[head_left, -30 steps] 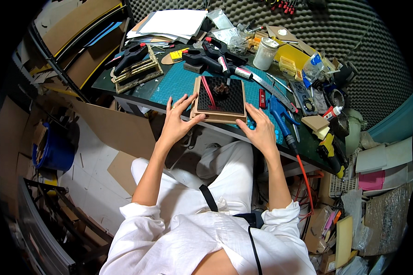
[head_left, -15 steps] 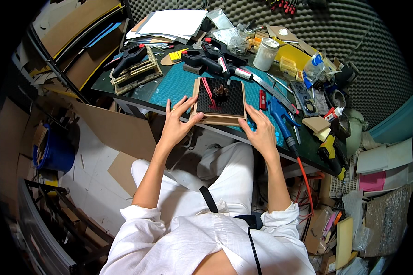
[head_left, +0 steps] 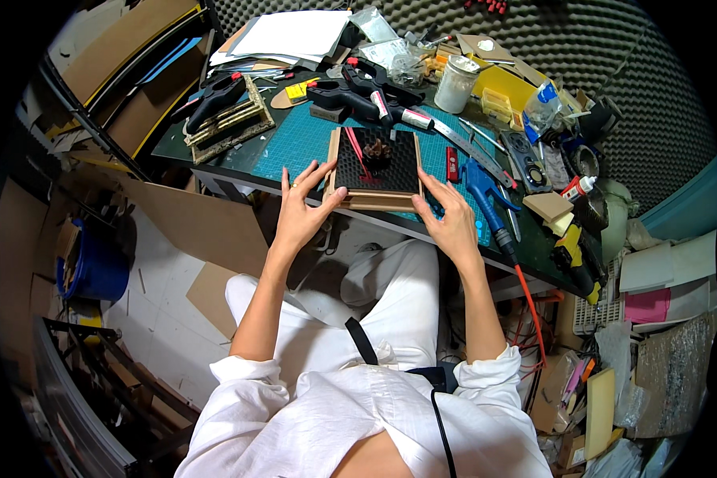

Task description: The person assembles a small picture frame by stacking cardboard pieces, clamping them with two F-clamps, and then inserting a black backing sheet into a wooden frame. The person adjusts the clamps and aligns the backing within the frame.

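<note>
The left hand (head_left: 301, 209) and the right hand (head_left: 452, 221) are half curled and hold between them a shallow wooden box (head_left: 380, 202), with the thumbs at its two near corners and the fingers along its sides. The box lies level between the palms, at the near edge of the workbench (head_left: 171, 146); its underside and the far fingertips are hidden, so I cannot tell if it rests on the bench or is lifted. Its pale frame looks stepped at the front, and inside is a black dimpled panel (head_left: 392, 180) with a brown, pine-cone-like piece (head_left: 377, 151) near the middle. Thin red strips run down its left part, but whether they are solid or reflected is hard to make out. Beyond lie a teal cutting mat (head_left: 283, 153) and black clamps (head_left: 336, 96), which overlap one another; on the right is a blue air gun (head_left: 481, 185).
</note>
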A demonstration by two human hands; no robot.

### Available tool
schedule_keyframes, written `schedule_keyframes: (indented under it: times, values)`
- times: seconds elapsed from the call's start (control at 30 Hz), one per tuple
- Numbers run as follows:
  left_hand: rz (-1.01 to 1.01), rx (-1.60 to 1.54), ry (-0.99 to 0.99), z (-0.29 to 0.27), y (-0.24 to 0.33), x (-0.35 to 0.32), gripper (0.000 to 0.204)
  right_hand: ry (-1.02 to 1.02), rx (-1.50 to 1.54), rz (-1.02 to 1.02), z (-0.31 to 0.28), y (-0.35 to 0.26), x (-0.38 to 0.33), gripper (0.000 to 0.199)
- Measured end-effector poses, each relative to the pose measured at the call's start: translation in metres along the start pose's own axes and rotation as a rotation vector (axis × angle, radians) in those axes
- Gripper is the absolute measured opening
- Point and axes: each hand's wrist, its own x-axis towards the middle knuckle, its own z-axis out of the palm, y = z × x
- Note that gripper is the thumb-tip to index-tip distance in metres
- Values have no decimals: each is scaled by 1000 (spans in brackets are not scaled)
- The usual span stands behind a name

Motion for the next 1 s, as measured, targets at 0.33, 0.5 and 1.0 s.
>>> schedule_keyframes:
  times: [0.33,0.5,1.0]
  values:
    - [-28,5,-33,-1,0,1,55,8,-25,-12,1,1,0,46]
    - [-32,2,-32,0,1,1,55,0,-42,-1,-3,-2,0,46]
    - [50,150,-82,-6,-8,-6,98,-42,-83,82,-1,-2,-4,83]
